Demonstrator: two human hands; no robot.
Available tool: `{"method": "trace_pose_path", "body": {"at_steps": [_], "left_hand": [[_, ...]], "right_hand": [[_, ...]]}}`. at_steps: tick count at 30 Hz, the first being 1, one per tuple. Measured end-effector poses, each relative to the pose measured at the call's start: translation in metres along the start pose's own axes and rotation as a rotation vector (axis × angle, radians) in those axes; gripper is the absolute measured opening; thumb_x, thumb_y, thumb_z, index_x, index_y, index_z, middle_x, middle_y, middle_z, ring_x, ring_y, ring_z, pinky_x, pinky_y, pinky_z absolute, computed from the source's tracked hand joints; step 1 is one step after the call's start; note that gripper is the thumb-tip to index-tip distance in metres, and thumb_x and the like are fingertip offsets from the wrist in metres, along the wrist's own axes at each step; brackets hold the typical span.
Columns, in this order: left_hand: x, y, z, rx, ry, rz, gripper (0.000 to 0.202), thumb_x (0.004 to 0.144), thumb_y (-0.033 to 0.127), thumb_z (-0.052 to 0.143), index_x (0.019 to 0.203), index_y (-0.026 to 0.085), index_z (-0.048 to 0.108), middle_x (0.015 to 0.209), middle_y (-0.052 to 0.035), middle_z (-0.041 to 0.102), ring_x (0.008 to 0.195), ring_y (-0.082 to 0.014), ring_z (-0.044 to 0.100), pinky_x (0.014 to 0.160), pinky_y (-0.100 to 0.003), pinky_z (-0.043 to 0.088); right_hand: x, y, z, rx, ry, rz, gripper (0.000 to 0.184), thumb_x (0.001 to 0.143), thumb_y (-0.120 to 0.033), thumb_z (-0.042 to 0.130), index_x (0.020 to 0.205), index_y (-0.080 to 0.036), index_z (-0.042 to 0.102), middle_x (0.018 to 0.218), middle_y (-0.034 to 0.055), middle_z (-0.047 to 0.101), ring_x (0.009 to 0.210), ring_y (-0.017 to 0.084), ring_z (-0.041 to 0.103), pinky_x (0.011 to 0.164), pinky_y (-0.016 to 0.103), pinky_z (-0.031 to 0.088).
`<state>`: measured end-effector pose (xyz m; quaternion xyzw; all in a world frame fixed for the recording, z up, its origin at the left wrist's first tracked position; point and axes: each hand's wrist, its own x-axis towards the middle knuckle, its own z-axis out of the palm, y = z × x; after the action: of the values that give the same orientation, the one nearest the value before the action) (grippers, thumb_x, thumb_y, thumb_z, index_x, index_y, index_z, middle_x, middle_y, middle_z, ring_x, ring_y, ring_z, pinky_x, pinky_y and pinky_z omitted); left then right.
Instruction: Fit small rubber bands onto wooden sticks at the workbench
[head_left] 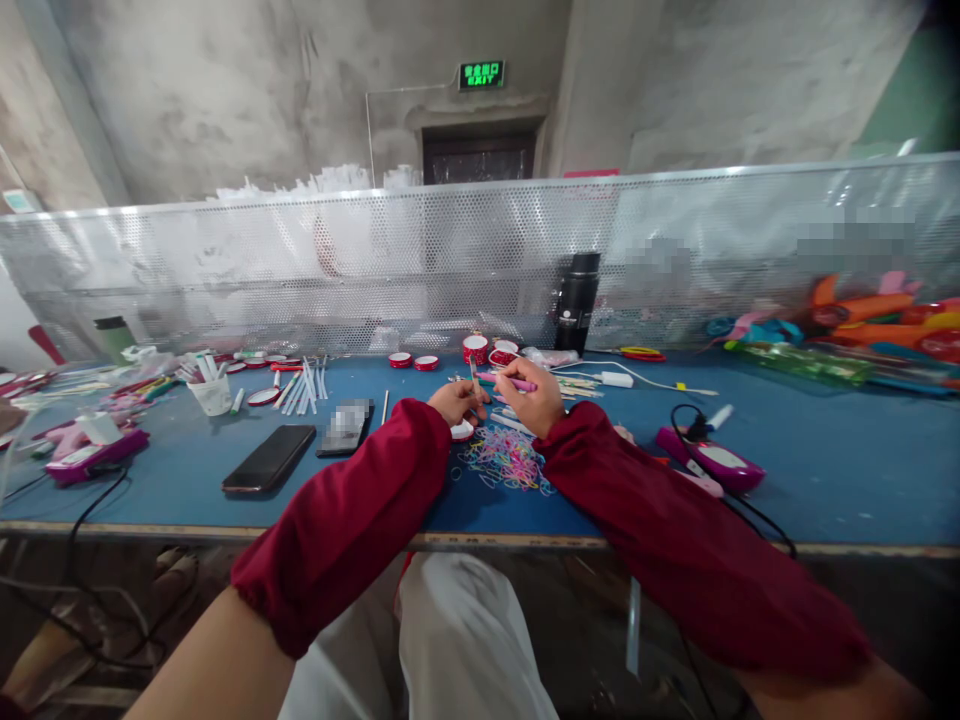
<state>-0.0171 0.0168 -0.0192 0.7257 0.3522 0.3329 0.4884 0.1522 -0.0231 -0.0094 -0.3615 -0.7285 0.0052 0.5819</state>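
My left hand (pixel 454 402) is closed around a thin pale stick (pixel 473 370), which stands upright from the fingertips. In my right hand (pixel 537 398), a pink pen-shaped tool (pixel 528 385) is gripped, its tip pointing left at the stick. Whether tip and stick touch, I cannot tell. Just below both hands lies a pile of small coloured rubber bands (pixel 510 460). A white, red-rimmed lid (pixel 463 431) sits partly hidden beneath my left hand. Red patterned tins (pixel 475 348) stand behind the hands.
Two phones, one dark (pixel 270 459) and one propped flat beside it (pixel 346 428), lie left. A cup of sticks (pixel 211 396), white strips (pixel 304 388) and purple power strips (pixel 739 470) with cables flank me. A black bottle (pixel 577 305) stands before the perforated metal screen (pixel 487 235).
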Motion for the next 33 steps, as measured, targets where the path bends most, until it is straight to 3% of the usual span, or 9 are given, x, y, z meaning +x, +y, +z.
{"method": "trace_pose_path", "body": {"at_steps": [18, 33], "left_hand": [[0.003, -0.005, 0.001, -0.022, 0.018, 0.004, 0.009, 0.087, 0.017, 0.050, 0.092, 0.013, 0.056, 0.065, 0.0006, 0.062, 0.043, -0.0057, 0.053, 0.037, -0.016, 0.025], [-0.005, 0.009, 0.004, -0.096, 0.075, -0.029, 0.008, 0.085, 0.017, 0.054, 0.089, 0.011, 0.057, 0.062, -0.0008, 0.063, 0.040, -0.0065, 0.052, 0.038, -0.017, 0.024]], "right_hand": [[0.000, -0.003, 0.000, 0.002, 0.003, -0.001, 0.011, 0.082, -0.028, 0.056, 0.072, -0.023, 0.057, 0.065, -0.0004, 0.063, 0.061, 0.015, 0.058, 0.061, 0.028, 0.044], [0.000, -0.006, -0.001, 0.005, 0.022, -0.027, 0.013, 0.084, -0.027, 0.055, 0.072, -0.022, 0.056, 0.067, 0.0003, 0.063, 0.062, 0.015, 0.059, 0.061, 0.029, 0.046]]}}
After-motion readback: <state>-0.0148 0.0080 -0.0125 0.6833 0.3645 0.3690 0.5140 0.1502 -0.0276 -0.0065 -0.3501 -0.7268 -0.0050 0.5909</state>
